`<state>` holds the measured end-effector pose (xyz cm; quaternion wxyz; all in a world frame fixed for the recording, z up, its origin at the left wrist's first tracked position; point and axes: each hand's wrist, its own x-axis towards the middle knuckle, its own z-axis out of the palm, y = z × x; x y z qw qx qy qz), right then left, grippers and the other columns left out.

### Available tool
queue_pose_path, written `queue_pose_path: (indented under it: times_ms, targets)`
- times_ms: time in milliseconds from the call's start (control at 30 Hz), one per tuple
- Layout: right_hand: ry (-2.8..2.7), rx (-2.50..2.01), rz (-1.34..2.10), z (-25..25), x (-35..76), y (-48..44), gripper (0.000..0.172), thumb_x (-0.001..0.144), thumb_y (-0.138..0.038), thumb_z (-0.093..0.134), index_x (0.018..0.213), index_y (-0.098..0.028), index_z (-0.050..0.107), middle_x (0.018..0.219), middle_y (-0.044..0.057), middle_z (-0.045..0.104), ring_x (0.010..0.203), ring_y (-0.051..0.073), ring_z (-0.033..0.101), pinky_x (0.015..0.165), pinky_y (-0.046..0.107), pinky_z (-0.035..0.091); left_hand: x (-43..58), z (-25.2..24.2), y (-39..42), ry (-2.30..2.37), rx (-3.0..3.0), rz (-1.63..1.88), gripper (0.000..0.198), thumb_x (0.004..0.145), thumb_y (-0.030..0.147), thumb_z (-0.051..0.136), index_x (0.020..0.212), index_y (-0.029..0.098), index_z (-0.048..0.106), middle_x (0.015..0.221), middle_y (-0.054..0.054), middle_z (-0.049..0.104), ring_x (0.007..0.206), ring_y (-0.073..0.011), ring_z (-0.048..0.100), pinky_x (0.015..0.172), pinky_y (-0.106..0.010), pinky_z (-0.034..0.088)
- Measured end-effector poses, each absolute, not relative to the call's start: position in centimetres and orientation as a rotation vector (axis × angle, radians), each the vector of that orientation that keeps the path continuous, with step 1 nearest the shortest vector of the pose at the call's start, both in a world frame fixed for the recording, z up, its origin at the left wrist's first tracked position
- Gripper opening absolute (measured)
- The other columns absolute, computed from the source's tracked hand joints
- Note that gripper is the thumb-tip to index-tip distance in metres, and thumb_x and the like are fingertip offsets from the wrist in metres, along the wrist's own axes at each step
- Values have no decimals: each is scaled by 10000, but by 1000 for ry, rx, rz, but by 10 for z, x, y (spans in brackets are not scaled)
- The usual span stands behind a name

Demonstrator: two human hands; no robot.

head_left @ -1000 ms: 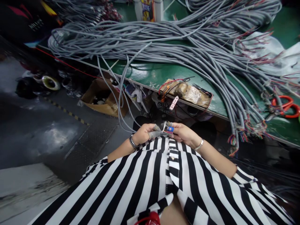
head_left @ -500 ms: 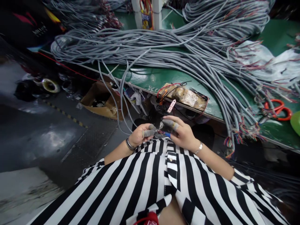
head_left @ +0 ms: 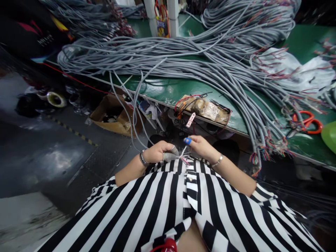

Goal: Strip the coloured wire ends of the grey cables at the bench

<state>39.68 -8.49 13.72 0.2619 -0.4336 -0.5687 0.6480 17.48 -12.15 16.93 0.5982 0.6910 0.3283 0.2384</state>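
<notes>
Close to my striped shirt, my left hand (head_left: 160, 152) is closed on the end of a grey cable (head_left: 141, 142), with grey covers on its fingers. Thin coloured wires (head_left: 185, 161) stick out of that cable end. My right hand (head_left: 203, 148), blue tape on one fingertip, pinches a whitish strand (head_left: 183, 151) that runs up from the cable end. The strand looks taut between both hands; whether it is shielding or filler I cannot tell. The rest of the cable rises left of my hands to the green table (head_left: 181, 85).
Bundles of grey cables (head_left: 126, 52) lie across the table, their frayed ends at the right edge. Orange-handled scissors (head_left: 308, 122) rest there. A taped block (head_left: 207, 108) with wires sits on the front edge. A cardboard box (head_left: 112, 122) stands on the floor below.
My right hand has gone from spread fingers beside the cable end to a closed pinch, drawing the whitish strand up. The coloured wires now point down to the right.
</notes>
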Motion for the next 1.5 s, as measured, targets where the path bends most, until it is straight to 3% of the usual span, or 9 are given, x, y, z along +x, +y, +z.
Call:
queue_pose_path:
  times_ms: [167, 367, 433, 533, 633, 767, 967, 1233, 1500]
  targets:
    - [-1080, -1294, 1707, 133, 411, -68, 543, 645, -687, 648, 630, -199, 411, 459, -98, 293, 385, 29, 173, 375, 202, 85, 165, 171, -115, 899, 1632, 757, 264, 777, 342, 693, 848, 88, 709, 722, -77, 698, 598, -114, 612, 570, -194, 490]
    - [-929, -1029, 1989, 157, 401, -52, 482, 695, -625, 643, 827, -171, 548, 660, -30, 550, 385, 7, 113, 375, 197, 27, 172, 168, -92, 1029, 1501, 943, 304, 738, 380, 726, 869, 106, 706, 687, -52, 675, 552, -95, 578, 536, -203, 490]
    - [-955, -995, 1999, 162, 395, -47, 444, 677, -572, 690, 809, -174, 546, 605, -53, 510, 392, 13, 116, 377, 196, 36, 177, 168, -83, 1014, 1464, 965, 328, 720, 394, 740, 863, 102, 702, 657, -42, 660, 531, -86, 558, 520, -199, 478]
    - [-1018, -1088, 1740, 159, 388, -44, 431, 645, -544, 731, 699, -174, 517, 505, -83, 382, 408, 28, 192, 378, 195, 110, 182, 168, -70, 989, 1414, 965, 352, 706, 411, 749, 850, 96, 689, 612, -26, 635, 512, -79, 543, 504, -192, 458]
    - [-1024, -1158, 1463, 150, 382, -44, 463, 650, -591, 706, 668, -182, 491, 528, -65, 405, 444, 46, 278, 398, 203, 183, 187, 163, -60, 981, 1358, 969, 363, 699, 418, 753, 850, 97, 677, 603, -16, 626, 511, -76, 545, 494, -184, 447]
    - [-993, -1127, 1617, 143, 378, -43, 492, 700, -674, 612, 722, -198, 489, 494, -85, 339, 413, 47, 186, 396, 214, 124, 192, 156, -52, 966, 1288, 973, 379, 694, 435, 752, 853, 102, 666, 595, -3, 615, 499, -69, 541, 487, -177, 443]
    - [-971, -1111, 1367, 139, 375, -37, 478, 680, -628, 666, 672, -198, 460, 540, -63, 370, 472, 62, 273, 432, 217, 200, 193, 150, -46, 954, 1284, 984, 344, 711, 400, 749, 864, 102, 671, 607, -7, 624, 513, -70, 551, 495, -173, 442]
    - [-894, -1125, 1529, 144, 376, -37, 538, 654, -717, 629, 729, -217, 445, 524, -72, 394, 415, 49, 200, 386, 221, 123, 197, 150, -40, 941, 1289, 963, 380, 678, 431, 765, 850, 107, 666, 593, -4, 620, 511, -78, 554, 496, -184, 443]
    - [-884, -1002, 1832, 145, 372, -38, 621, 646, -797, 553, 697, -179, 509, 500, -60, 379, 412, 40, 223, 393, 199, 82, 196, 149, -42, 928, 1268, 921, 369, 681, 417, 766, 840, 102, 658, 564, 3, 606, 479, -64, 520, 483, -175, 422]
